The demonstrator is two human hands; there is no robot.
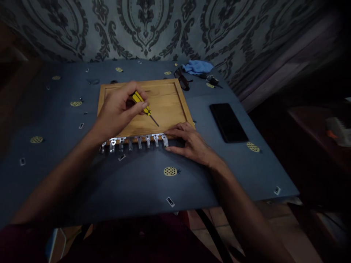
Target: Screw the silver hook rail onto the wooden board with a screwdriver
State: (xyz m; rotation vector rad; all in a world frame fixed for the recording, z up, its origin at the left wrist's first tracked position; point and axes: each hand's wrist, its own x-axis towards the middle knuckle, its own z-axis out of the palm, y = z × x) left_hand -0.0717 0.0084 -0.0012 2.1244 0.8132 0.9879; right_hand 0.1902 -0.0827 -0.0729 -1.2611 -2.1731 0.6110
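My left hand (120, 106) is closed around the yellow handle of a screwdriver (142, 102), whose thin shaft slants down to the right above the wooden board. The framed wooden board (161, 104) lies flat on the table. Along its near edge runs a metal hook rail (139, 140) with several silver hooks. At the right end of that rail is my right hand (192, 144), its fingers over the board's edge and its thumb by the last hook, gripping there. The screwdriver tip is apart from the rail. My left wrist partly covers the board's left side.
On the right of the blue table (192, 190) lies a black phone (229, 122). Sunglasses (183, 78), a blue cloth (197, 67) and keys (213, 80) sit at the back right. A small screw (80, 99) stands at the left. Patterned wallpaper (145, 29) rises behind.
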